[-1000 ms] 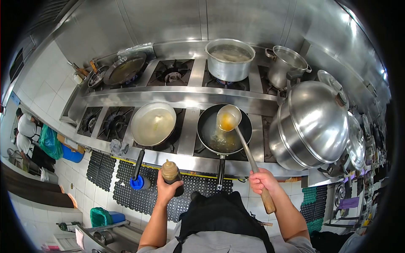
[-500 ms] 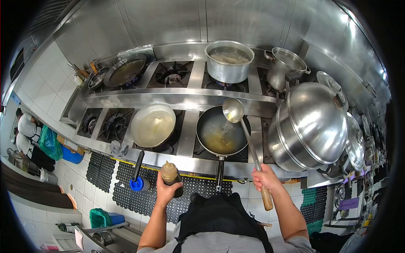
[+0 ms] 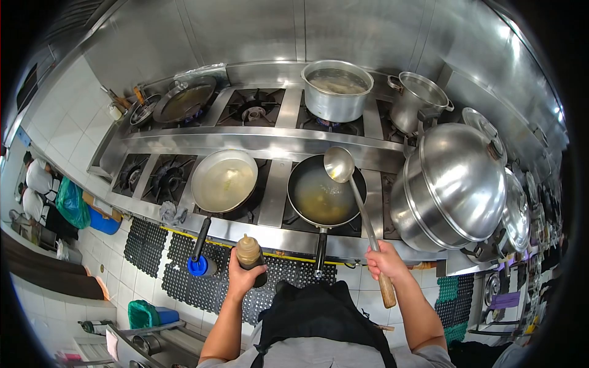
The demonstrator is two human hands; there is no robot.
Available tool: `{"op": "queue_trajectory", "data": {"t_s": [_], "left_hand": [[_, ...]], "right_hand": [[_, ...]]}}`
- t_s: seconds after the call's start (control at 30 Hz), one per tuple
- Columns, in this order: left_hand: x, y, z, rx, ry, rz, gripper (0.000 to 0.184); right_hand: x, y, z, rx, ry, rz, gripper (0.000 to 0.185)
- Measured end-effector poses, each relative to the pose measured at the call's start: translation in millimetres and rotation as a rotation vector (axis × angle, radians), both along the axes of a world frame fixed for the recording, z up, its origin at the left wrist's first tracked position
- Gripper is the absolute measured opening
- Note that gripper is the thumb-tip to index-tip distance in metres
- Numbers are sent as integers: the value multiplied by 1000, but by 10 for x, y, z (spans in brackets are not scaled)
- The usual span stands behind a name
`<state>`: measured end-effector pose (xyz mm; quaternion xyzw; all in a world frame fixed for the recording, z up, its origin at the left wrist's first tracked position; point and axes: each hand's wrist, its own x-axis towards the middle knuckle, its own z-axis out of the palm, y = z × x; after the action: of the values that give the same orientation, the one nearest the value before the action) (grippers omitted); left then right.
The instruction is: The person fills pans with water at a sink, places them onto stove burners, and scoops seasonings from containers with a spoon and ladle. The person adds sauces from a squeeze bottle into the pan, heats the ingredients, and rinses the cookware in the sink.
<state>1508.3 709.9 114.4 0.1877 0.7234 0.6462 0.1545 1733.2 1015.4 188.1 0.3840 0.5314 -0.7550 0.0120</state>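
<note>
My left hand point(image 3: 243, 276) is wrapped round a squeeze bottle point(image 3: 248, 250) with a tan nozzle top, held upright near the stove's front edge. My right hand point(image 3: 386, 262) grips the wooden-ended handle of a metal ladle point(image 3: 339, 164). The ladle's bowl is over the back right rim of a black frying pan point(image 3: 322, 199), with a little yellow residue in it. Cloudy yellowish liquid lies in that pan. To its left, a light-coloured pan point(image 3: 224, 183) with a black handle holds pale liquid.
A large domed steamer point(image 3: 457, 184) stands at the right. Behind are a big pot of liquid point(image 3: 336, 101) and a smaller pot point(image 3: 417, 104). A blue-lidded container point(image 3: 200, 266) is near the left pan's handle. Two people point(image 3: 40, 184) are at far left.
The ladle has emptied its yellow contents into the black pan and moved up and slightly right. The pan's liquid has turned cloudier and yellower. My left hand keeps its hold on the bottle.
</note>
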Motion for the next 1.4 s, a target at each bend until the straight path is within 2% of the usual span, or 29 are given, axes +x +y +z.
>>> {"op": "queue_trajectory", "data": {"t_s": [0.67,0.77,0.83,0.87,0.93,0.97,1.17,1.27,1.3,1.33,1.37,1.4], "left_hand": [[87,-130,-45,-81,19,37,69],[147,-160,-51,4,-22,45,70],[199,-217,-125,-10,20,94,73],[219,-249,-183,12,16,107,75],[285,-329,-240,-74,43,165,77],[343,-346,-91,-78,29,184,77],[496,-504,-164,-81,16,260,75],[532,-535,-276,-85,16,289,76],[561,-533,-293,-85,10,290,76],[591,-592,-300,-94,8,325,76],[615,-570,-300,-29,67,339,77],[654,-583,-241,-103,145,338,80]], "right_hand": [[2,-39,-1,15,-33,13,13],[-12,-11,-84,33,-45,51,14],[-24,31,-159,98,-60,32,13],[-45,56,-187,104,-61,102,13],[-81,95,-217,142,-114,75,13],[-123,100,-217,147,-117,128,13],[-115,244,-338,231,-136,136,13],[-88,300,-413,339,-166,189,12],[-28,361,-498,574,-229,247,13],[-49,417,-636,808,-265,334,21],[47,679,-1078,1000,-252,367,39],[88,721,-1180,1005,-267,321,47]]}}
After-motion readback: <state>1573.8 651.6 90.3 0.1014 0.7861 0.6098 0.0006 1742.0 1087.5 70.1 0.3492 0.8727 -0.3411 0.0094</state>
